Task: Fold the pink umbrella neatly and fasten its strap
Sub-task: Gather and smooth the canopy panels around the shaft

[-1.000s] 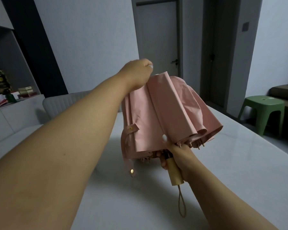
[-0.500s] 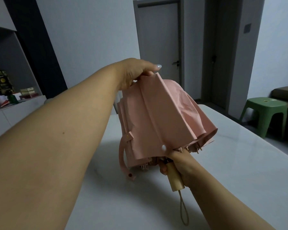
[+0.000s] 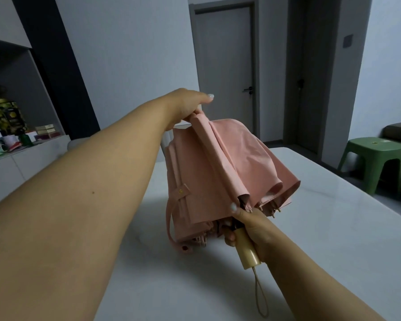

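Hands (image 3: 252,225) gripping pink umbrella (image 3: 218,172), handle, tip

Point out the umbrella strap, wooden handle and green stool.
umbrella strap (image 3: 170,218): head view, on the hanging band.
wooden handle (image 3: 247,250): head view, mid-shaft below the right hand's grip.
green stool (image 3: 375,148): head view, on the seat top.

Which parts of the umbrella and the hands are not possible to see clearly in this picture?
All in the head view:
- Left hand fingers: hidden behind the canopy top they pinch.
- Umbrella shaft: covered by the canopy folds.
- Right hand palm: hidden against the handle.
- Strap: its snap end is too small to tell details.
- Shelf items: dim and blurred.
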### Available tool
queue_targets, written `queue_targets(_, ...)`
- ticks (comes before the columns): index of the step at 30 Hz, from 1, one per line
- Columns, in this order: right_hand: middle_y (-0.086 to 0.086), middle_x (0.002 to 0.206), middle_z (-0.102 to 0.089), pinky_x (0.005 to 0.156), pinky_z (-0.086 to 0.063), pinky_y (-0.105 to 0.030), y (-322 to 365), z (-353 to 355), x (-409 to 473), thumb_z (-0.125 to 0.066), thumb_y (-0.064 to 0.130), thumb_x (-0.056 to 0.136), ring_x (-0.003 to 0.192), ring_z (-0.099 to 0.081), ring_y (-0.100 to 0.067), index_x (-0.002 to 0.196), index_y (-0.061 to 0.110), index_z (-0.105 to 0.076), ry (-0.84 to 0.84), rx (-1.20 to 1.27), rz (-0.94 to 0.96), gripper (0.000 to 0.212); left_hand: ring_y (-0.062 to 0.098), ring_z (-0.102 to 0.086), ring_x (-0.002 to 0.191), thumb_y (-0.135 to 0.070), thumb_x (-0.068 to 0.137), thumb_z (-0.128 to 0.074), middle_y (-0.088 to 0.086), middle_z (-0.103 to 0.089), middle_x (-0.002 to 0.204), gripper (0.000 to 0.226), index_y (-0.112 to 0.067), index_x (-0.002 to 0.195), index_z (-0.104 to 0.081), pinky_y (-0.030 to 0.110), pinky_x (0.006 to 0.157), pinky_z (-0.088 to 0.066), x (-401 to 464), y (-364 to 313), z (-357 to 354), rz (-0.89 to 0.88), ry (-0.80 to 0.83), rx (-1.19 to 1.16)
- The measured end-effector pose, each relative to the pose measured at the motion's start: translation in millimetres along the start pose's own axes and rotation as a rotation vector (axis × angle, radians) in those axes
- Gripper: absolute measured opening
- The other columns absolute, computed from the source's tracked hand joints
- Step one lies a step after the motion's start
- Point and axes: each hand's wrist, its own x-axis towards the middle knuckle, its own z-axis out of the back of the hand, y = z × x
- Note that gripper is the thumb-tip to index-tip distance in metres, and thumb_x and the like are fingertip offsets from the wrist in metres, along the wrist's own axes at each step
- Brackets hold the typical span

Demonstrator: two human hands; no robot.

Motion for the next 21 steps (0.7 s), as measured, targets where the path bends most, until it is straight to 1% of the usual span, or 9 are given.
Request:
queue_targets(3,-0.009,0.059,-0.049,0.043,-0.043,-0.025,0,0,-1,-0.095,0.047,0.024,0.041,-0.048,-0.018,0.075,0.004,-0.051,0.007,0.014,-0.007,0.08,0.015,-0.048,0.071,-0.047,0.092,-0.053,-0.002,-0.057,0.078,0.031,-0.018,0.085,-0.058,0.037,0.086,-0.034,-1,0,5,0.055,0.038,0.099)
queue_targets(5,-0.009,0.058,-0.049,0.043,-0.042,-0.025,0,0,-1,-0.093,0.035,0.037,0.041,-0.047,-0.018,0.072,0.004,-0.051,-0.001,0.005,-0.006,0.063,0.016,-0.046,0.079,-0.039,0.091,-0.058,-0.003,-0.054,0.082,0.02,-0.021,0.081,-0.058,0.038,0.087,-0.034,-2,0,7,0.063,0.089,0.104)
queue_targets(7,-0.01,0.059,-0.048,0.044,-0.04,-0.026,1,-1,-2,-0.077,0.022,0.058,0.042,-0.045,-0.018,0.074,0.004,-0.05,-0.021,-0.013,-0.005,0.036,0.016,-0.047,0.088,-0.028,0.09,-0.061,-0.003,-0.055,0.091,0.011,-0.021,0.081,-0.062,0.038,0.094,-0.032,-4,0,9,0.035,0.14,0.009)
queue_targets(9,-0.01,0.06,-0.046,0.044,-0.039,-0.026,1,-2,-3,-0.067,0.021,0.067,0.043,-0.043,-0.018,0.074,0.003,-0.051,-0.021,-0.004,-0.007,0.026,0.015,-0.05,0.091,-0.022,0.09,-0.059,-0.002,-0.057,0.09,0.014,-0.021,0.077,-0.063,0.039,0.1,-0.031,-5,-1,10,0.013,0.184,-0.11)
queue_targets(10,-0.01,0.06,-0.046,0.044,-0.038,-0.026,1,-3,-3,-0.067,0.023,0.068,0.043,-0.043,-0.018,0.072,0.003,-0.053,-0.021,-0.001,-0.01,0.026,0.014,-0.052,0.087,-0.021,0.091,-0.058,-0.003,-0.058,0.083,0.018,-0.021,0.073,-0.061,0.039,0.098,-0.033,-6,-1,11,0.01,0.207,-0.154)
queue_targets(13,-0.01,0.06,-0.046,0.043,-0.039,-0.024,0,-3,-3,-0.067,0.025,0.068,0.043,-0.043,-0.017,0.073,0.002,-0.053,-0.031,0.004,-0.027,0.027,0.013,-0.052,0.069,-0.022,0.092,-0.056,-0.003,-0.054,0.064,0.025,-0.021,0.067,-0.049,0.037,0.082,-0.038,-6,0,12,0.006,0.248,-0.302)
queue_targets(18,-0.009,0.061,-0.045,0.043,-0.039,-0.026,0,-1,-2,-0.073,0.026,0.065,0.042,-0.044,-0.017,0.075,0.003,-0.052,0.012,-0.007,-0.016,0.033,0.015,-0.052,0.063,-0.022,0.091,-0.055,0.001,-0.051,0.064,0.01,-0.019,0.083,-0.051,0.033,0.072,-0.039,-2,4,14,0.032,0.151,-0.567)
queue_targets(19,-0.009,0.06,-0.046,0.042,-0.039,-0.026,-1,-1,-2,-0.08,0.027,0.059,0.042,-0.044,-0.017,0.074,0.003,-0.052,0.025,0.0,-0.009,0.04,0.015,-0.051,0.063,-0.024,0.091,-0.055,0.0,-0.052,0.064,0.01,-0.019,0.084,-0.051,0.035,0.075,-0.038,-1,5,12,0.041,0.126,-0.515)
queue_targets(21,-0.009,0.057,-0.048,0.042,-0.04,-0.026,-2,-1,-1,-0.094,0.035,0.038,0.04,-0.045,-0.018,0.07,0.005,-0.053,0.04,0.022,0.003,0.06,0.014,-0.051,0.069,-0.034,0.091,-0.055,-0.002,-0.054,0.068,0.016,-0.021,0.083,-0.054,0.04,0.086,-0.034,-1,6,9,0.061,0.068,-0.245)
